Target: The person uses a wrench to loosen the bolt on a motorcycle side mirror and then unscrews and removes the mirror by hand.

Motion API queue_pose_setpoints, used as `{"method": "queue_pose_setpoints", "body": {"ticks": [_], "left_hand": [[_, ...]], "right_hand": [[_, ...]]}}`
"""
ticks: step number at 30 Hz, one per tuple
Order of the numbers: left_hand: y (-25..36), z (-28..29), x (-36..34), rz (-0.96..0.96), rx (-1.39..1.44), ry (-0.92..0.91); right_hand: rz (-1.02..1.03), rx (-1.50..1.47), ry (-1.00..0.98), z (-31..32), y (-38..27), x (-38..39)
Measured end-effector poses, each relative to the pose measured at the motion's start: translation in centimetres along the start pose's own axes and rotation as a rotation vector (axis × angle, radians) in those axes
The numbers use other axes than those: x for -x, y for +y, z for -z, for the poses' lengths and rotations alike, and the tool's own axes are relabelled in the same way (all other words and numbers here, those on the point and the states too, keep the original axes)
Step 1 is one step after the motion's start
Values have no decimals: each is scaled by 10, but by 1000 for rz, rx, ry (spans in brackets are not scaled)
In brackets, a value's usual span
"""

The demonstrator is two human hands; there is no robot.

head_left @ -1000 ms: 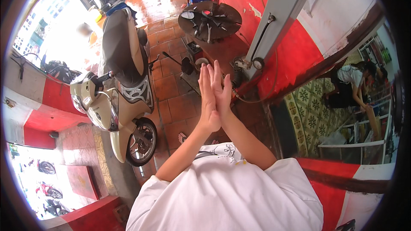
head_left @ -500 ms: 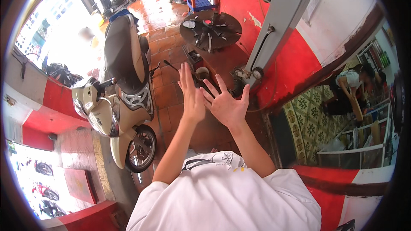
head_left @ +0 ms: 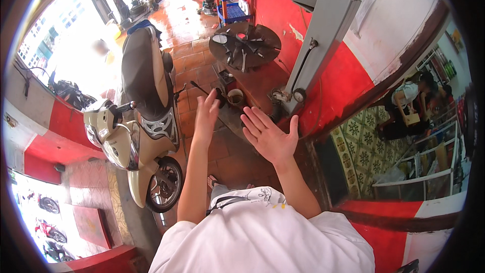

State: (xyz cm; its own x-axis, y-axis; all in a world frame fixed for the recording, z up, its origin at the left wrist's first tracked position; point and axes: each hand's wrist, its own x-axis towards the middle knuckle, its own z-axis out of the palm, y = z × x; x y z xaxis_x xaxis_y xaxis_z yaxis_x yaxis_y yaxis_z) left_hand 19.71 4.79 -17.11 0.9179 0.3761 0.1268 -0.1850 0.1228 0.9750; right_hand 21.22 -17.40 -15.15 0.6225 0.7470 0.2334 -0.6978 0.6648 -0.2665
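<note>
Both of my hands are raised in front of me with nothing in them. My left hand is seen edge-on, fingers extended. My right hand shows its palm, with fingers stretched out and the thumb apart. A gap lies between the two hands. Beyond them stands a tyre-changing machine with a round dark turntable. On that turntable lie a wrench, a mirror and several dark tools. Closer to my hands, a round pot sits beside the machine's red base.
A beige scooter with a dark seat stands to my left. The machine's grey column rises at the right. A blue shelf is at the back. Two people are in the room at far right. Brown tiles cover the floor.
My hands have moved apart, the left one shifting left and down and the right one slightly down. The view has shifted a little, and a foot now shows below my left hand.
</note>
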Motion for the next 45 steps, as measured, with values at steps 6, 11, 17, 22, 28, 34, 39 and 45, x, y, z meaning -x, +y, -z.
{"method": "queue_pose_setpoints", "body": {"ticks": [6,11,17,22,28,34,39,45], "left_hand": [[10,-1,34,191,1269,-223],[-1,-8,48,195,1402,-357],[-3,-14,55,251,1419,-275],[-5,-16,49,199,1378,-360],[2,2,43,214,1355,-324],[-48,21,21,204,1205,-186],[-39,65,4,232,1216,-50],[-6,133,-17,196,1140,19]], "right_hand": [[36,-73,-80,12,-7,4],[81,-3,-171,37,-4,2],[142,97,30,46,4,-2],[138,177,37,49,7,-7],[77,74,71,51,23,-24],[134,91,61,62,40,-43],[105,179,164,56,79,-85],[-17,134,226,41,118,-157]]}}
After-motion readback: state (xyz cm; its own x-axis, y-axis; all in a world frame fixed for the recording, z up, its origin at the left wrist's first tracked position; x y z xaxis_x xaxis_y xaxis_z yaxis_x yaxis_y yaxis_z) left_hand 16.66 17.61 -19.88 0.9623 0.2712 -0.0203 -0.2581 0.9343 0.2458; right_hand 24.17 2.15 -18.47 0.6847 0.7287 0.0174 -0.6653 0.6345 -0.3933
